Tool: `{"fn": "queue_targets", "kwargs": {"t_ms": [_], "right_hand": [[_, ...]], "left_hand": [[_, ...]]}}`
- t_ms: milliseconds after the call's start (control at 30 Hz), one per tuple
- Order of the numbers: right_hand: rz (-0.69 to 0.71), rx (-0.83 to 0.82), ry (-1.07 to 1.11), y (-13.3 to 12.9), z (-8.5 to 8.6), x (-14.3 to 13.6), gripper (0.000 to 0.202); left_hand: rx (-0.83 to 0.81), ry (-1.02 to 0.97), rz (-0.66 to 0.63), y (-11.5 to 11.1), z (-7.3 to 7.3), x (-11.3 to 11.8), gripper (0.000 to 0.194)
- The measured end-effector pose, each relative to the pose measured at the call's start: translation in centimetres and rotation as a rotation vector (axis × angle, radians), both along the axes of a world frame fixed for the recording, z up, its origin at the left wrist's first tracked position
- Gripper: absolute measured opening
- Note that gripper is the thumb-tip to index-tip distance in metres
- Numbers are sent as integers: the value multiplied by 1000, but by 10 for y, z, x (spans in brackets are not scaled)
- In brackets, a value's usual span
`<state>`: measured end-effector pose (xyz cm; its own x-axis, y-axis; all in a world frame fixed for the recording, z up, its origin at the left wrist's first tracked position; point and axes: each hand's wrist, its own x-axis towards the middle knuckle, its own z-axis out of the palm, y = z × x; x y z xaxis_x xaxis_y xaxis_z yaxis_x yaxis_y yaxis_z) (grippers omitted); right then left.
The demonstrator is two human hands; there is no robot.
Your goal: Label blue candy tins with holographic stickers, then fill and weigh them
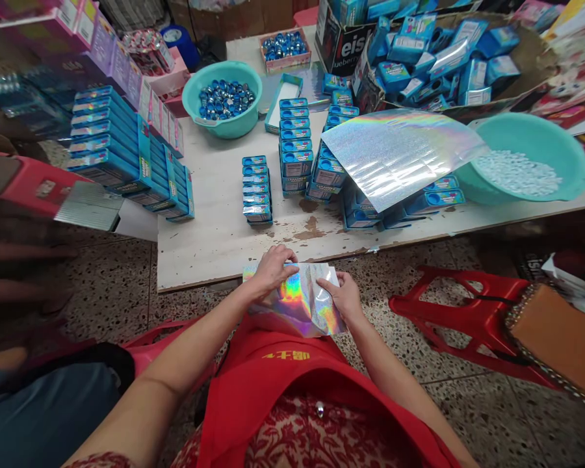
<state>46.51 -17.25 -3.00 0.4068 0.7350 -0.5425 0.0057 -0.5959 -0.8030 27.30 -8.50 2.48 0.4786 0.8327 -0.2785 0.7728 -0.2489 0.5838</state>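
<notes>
A shiny holographic sheet (292, 302) is held over my lap, just off the table's front edge. My left hand (274, 270) pinches its upper left part between thumb and fingers. At the sheet's right edge, my right hand (345, 296) grips it with the thumb on top. Bright rainbow reflections and creases run across the sheet. Beyond my hands, a short row of small blue boxes (257, 192) stands on the table. Farther right, a larger holographic sheet (402, 153) lies over more stacked blue boxes (296, 146).
On the worn white table (214, 240) stand a teal basin (246, 127) of blue round pieces and another teal basin (565, 156) of white pieces. A carton (365, 84) holds loose blue boxes. A red stool (468, 312) is at right; another person's leg (49, 409) shows at left.
</notes>
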Motion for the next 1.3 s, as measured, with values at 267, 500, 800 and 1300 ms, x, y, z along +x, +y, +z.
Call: {"fn": "queue_targets", "kwargs": {"t_ms": [267, 500, 800, 1300], "right_hand": [[-56, 8, -89, -7, 7, 5, 51], [-123, 71, -40, -15, 7, 4, 52], [-109, 54, -114, -16, 13, 6, 63], [65, 21, 505, -17, 16, -6, 42]], "left_hand": [[81, 21, -97, -11, 4, 1, 27], [109, 177, -126, -33, -3, -7, 32], [237, 162, 13, -34, 16, 8, 22], [-314, -131, 198, -15, -9, 0, 12]]}}
